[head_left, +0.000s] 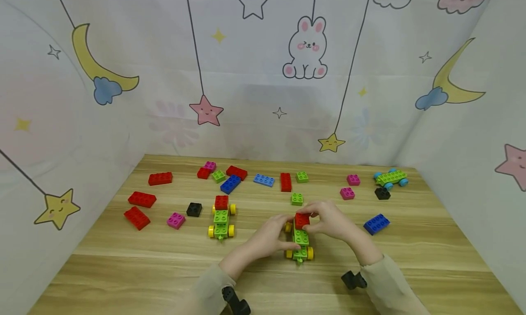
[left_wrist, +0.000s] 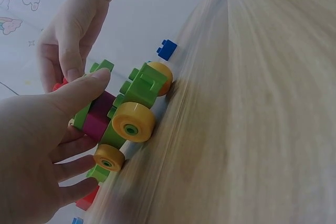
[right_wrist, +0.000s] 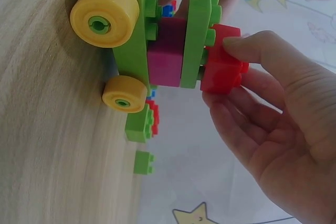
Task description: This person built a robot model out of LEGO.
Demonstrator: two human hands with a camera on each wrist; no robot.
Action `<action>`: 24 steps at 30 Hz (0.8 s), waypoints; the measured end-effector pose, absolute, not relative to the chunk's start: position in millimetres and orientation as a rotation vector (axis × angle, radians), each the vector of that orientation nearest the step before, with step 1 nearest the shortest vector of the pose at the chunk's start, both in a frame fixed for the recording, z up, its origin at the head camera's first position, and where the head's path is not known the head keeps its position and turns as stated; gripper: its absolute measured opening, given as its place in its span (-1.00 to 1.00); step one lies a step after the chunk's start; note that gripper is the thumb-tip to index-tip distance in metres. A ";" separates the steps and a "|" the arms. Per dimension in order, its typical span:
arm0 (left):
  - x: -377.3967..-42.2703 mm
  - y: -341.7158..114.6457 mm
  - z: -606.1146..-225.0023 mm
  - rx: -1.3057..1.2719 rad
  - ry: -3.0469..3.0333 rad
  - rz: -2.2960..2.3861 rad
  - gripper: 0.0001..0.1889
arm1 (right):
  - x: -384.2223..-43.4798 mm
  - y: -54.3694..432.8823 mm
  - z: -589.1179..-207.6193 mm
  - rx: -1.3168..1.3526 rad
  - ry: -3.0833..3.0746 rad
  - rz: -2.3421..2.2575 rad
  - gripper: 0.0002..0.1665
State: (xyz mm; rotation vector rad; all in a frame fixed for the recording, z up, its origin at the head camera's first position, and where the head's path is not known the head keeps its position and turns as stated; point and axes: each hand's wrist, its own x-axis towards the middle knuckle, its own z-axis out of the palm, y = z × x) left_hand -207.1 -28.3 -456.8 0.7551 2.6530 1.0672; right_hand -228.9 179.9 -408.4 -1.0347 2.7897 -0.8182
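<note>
A toy car (head_left: 301, 238) built of bricks stands at the middle front of the table. It has a green base with yellow wheels (left_wrist: 133, 122), a magenta brick (right_wrist: 166, 56) on the base and a green plate (right_wrist: 195, 35) over that. My left hand (head_left: 268, 236) holds the car from the left, thumb on the near side of the green plate and fingers on the far side. At the plate's far end my right hand (head_left: 330, 221) pinches a red brick (right_wrist: 222, 61) between thumb and fingers. In the right wrist view a narrow gap shows under part of this brick.
Left of my hands stands a similar car (head_left: 221, 217) with a red brick on top. A green car base with blue wheels (head_left: 391, 178) is at the back right. Loose bricks lie about, among them a blue one (head_left: 376, 224) and a black one (head_left: 194, 209).
</note>
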 end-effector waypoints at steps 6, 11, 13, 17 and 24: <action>-207.3 -28.2 -457.2 0.755 2.656 1.065 -0.18 | -229.2 180.3 -409.1 -1.041 2.796 -0.830 -0.61; -207.2 -28.1 -457.6 0.750 2.655 1.068 -0.18 | -229.7 180.9 -409.9 -1.049 2.798 -0.826 -0.61; -207.2 -28.2 -457.9 0.748 2.654 1.069 -0.17 | -229.2 180.4 -409.4 -1.049 2.799 -0.817 -0.61; -207.1 -28.4 -457.8 0.747 2.651 1.070 -0.17 | -228.7 178.2 -407.0 -1.040 2.800 -0.788 -0.61; -207.4 -28.5 -457.8 0.750 2.647 1.075 -0.18 | -230.4 178.9 -406.7 -1.050 2.781 -0.784 -0.62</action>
